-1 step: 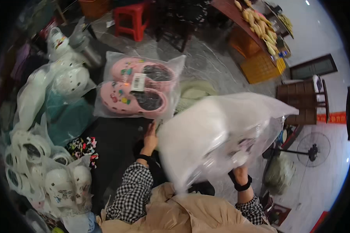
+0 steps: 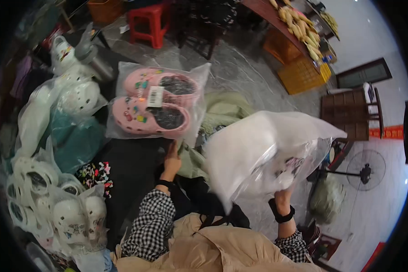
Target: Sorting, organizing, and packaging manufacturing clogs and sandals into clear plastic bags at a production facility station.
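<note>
In my right hand [image 2: 283, 199] is a clear plastic bag of white clogs [image 2: 249, 145], gripped by its lower side and held up over the floor; dark charms show through the film, and the bag covers most of my fingers. My left hand [image 2: 171, 162] is open and empty, fingers stretched forward, by the edge of the black table [image 2: 127, 167]. Just ahead of it, a pair of pink clogs [image 2: 156, 102] with colourful charms and a white label lies flat in a clear bag.
Bagged white clogs [image 2: 72, 217] pile up along the left, beside a heap of small colourful charms [image 2: 95, 177]. A green sack [image 2: 222, 111] sits beyond the table's right edge. Farther off are a red stool [image 2: 149, 25], yellow crate [image 2: 301, 77], and standing fan [image 2: 365, 172].
The bag of white clogs has shifted right, away from my left hand, baring more of the green sack. The pink clogs sit slightly farther left in the picture.
</note>
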A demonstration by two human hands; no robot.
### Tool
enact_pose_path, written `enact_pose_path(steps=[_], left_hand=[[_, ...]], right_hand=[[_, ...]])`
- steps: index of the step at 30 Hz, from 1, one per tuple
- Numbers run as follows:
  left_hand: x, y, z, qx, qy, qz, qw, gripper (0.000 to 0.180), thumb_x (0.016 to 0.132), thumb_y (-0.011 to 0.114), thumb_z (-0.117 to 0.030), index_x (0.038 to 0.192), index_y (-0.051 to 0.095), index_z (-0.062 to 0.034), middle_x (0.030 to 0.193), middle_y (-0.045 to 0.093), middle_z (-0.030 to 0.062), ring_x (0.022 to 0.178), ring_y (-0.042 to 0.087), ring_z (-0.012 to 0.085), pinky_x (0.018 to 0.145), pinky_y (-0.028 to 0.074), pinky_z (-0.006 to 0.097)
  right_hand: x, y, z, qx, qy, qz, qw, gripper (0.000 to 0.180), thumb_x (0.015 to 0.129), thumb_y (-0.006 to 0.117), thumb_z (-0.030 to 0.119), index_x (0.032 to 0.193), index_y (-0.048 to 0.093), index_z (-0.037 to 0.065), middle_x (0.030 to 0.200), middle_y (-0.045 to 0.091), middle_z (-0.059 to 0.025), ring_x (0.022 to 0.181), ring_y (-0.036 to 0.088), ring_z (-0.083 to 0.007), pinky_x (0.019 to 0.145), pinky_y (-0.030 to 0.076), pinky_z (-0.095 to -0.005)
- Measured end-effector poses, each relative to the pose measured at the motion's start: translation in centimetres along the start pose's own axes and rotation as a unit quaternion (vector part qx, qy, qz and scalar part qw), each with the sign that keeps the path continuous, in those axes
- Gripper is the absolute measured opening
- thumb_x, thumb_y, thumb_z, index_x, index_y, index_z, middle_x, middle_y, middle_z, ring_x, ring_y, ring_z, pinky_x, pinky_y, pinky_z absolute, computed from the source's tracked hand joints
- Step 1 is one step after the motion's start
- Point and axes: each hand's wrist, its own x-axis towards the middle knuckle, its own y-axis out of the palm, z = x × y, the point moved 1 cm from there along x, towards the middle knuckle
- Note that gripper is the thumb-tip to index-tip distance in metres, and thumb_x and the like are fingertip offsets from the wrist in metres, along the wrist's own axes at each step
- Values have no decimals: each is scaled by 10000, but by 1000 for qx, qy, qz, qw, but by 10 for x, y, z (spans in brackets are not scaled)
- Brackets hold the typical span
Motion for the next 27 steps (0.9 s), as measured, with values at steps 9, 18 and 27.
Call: enact_pose_path(steps=[9,18,27], left_hand=[[47,-70,-17,42,-140,109,983,513,824,562,-122,1320,468,-34,1310,498,273,1200,482,433,963,429,448],[42,-68,-11,-47,-146,125,980,494,877,542,-134,1342,468,18,1387,491,202,1348,392,283,1104,298,370],[59,-18,37,127,65,-11,990,404,956,463,-204,1320,488,-30,1367,487,190,1222,494,301,1054,385,383]], right_hand=[[61,-15,-178,-410,-51,-208,886,503,798,528,-33,1299,489,-20,1217,564,-227,1128,484,-407,970,379,-446],[26,194,-304,-460,-117,251,843,587,778,529,20,1348,407,-52,1097,562,-190,1006,524,-324,856,476,-406],[82,247,-261,-305,-198,368,856,696,729,715,101,1345,422,-39,1329,472,-268,1224,434,-428,1055,354,-466]])
